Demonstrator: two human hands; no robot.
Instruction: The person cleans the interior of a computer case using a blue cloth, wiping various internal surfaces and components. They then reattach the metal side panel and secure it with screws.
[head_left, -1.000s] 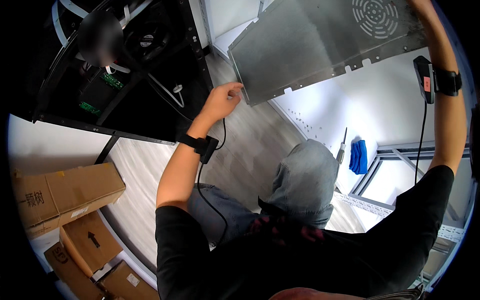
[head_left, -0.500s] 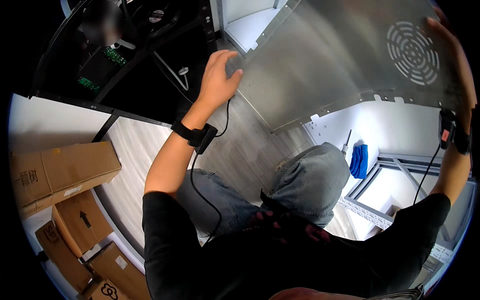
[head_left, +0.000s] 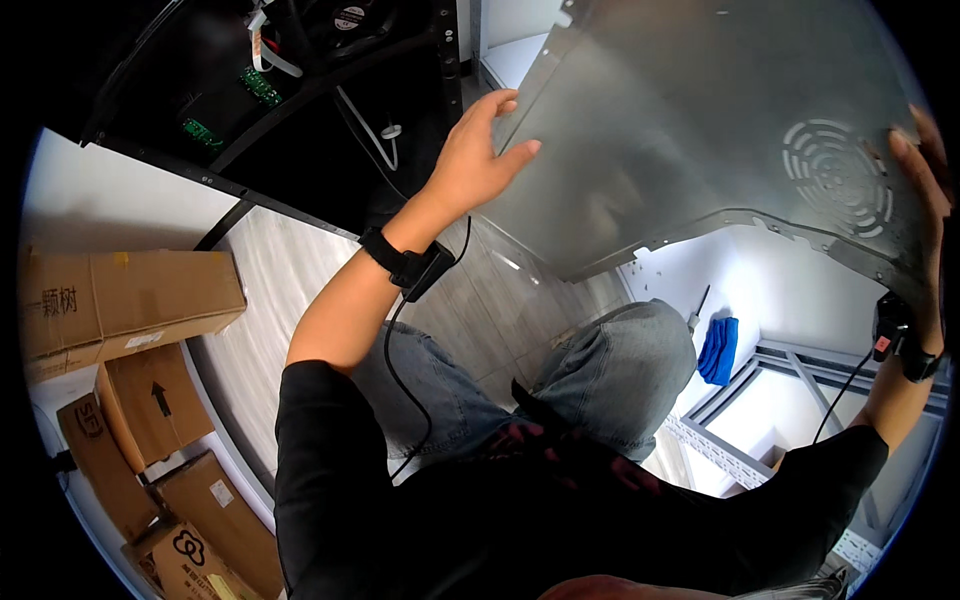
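Note:
A large grey sheet-metal panel (head_left: 650, 140), with notched edges and a round vent of curved slots, is held up tilted in front of me. My left hand (head_left: 475, 160) is at its left edge, the thumb over the near face and the fingertips at the rim. At the far right, my right hand (head_left: 925, 165) grips the opposite edge beside the vent, its fingers partly hidden. Left of the panel stands an open black cabinet (head_left: 300, 170). Inside it are a fan (head_left: 350, 18), green circuit boards (head_left: 260, 87) and loose cables.
Cardboard boxes (head_left: 165, 300) are stacked at the left. On the white surface at the right lie a blue folded cloth (head_left: 718, 350) and a screwdriver (head_left: 699, 308), near a grey metal frame (head_left: 800, 370). My knees are bent above the wood-look floor (head_left: 480, 285).
The panel has tilted, and its vent side sits lower. My left hand has moved right onto the panel's edge. My right hand has come down with the panel.

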